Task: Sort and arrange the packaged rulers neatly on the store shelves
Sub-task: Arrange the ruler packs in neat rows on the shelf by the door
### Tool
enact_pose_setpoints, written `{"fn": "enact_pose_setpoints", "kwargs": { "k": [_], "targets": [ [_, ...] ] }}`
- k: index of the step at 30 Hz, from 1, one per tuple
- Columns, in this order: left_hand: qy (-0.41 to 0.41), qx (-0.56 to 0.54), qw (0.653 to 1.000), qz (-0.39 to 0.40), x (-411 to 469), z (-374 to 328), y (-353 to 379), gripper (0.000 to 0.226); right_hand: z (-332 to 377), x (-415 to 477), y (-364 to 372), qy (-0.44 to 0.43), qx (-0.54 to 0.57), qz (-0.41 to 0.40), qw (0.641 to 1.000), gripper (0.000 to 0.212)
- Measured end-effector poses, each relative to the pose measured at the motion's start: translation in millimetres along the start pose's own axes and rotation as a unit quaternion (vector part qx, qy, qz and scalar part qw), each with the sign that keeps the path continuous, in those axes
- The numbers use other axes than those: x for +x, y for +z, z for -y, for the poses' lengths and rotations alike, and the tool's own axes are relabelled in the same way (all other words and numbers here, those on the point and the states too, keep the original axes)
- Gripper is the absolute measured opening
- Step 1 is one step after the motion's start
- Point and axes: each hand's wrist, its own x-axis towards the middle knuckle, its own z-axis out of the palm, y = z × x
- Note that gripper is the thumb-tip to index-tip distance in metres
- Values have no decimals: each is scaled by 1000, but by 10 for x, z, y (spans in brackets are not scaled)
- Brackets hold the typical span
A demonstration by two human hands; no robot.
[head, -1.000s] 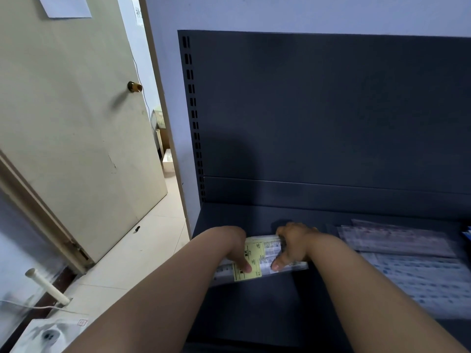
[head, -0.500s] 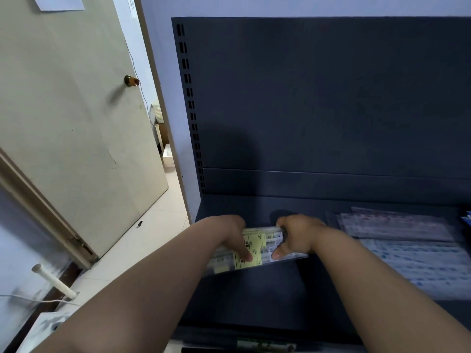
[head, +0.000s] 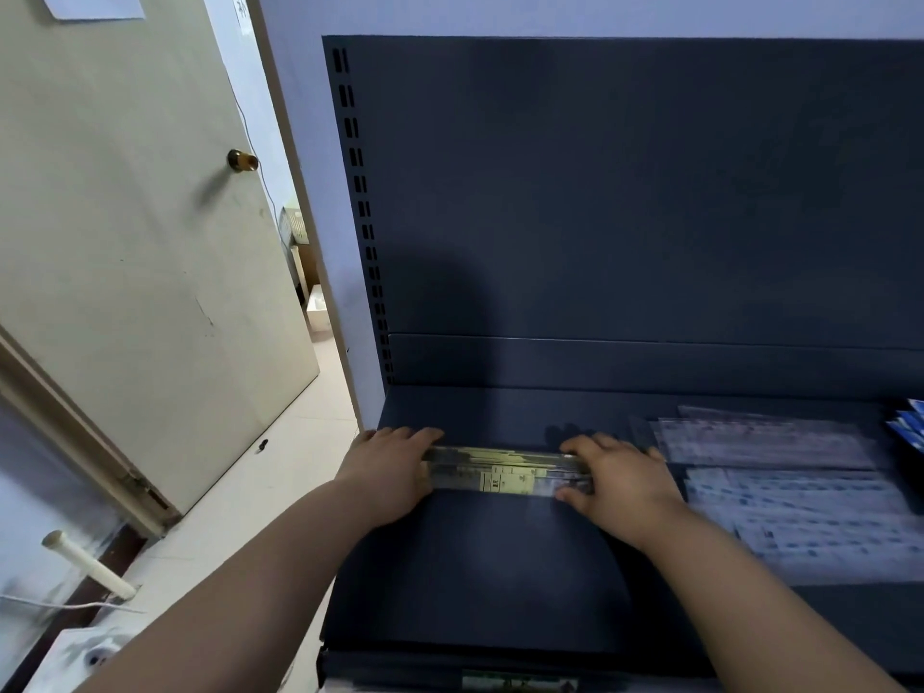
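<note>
A stack of clear-packaged rulers with a yellow label lies flat on the dark blue shelf, lengthwise from left to right. My left hand covers its left end, fingers curled over the far edge. My right hand presses on its right end, thumb at the near edge. More packaged rulers lie spread on the shelf to the right, with a second blurred layer of packages in front of them.
The shelf's dark back panel rises behind. Blue packages sit at the far right edge. An open beige door stands to the left, over a tiled floor. A white handle sticks out at lower left.
My hands have slid apart from the middle of the ruler stack to its two ends. The stack now lies level on the shelf instead of tilted.
</note>
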Motion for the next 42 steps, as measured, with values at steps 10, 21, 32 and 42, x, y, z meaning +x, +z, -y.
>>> {"fn": "enact_pose_setpoints", "kwargs": {
  "k": [10, 21, 32, 42],
  "targets": [
    [28, -22, 998, -48, -39, -168, 66, 56, 57, -8, 28, -21, 9, -42, 999, 61],
    [53, -4, 997, -54, -22, -376, 156, 58, 135, -74, 244, 181, 453, -214, 846, 47],
    [114, 31, 993, 23, 76, -307, -29, 47, -303, 161, 184, 130, 431, -81, 889, 16],
    [132, 9, 988, 83, 77, -309, -102, 48, -259, 381, -100, 13, 78, 209, 975, 21]
  ]
}}
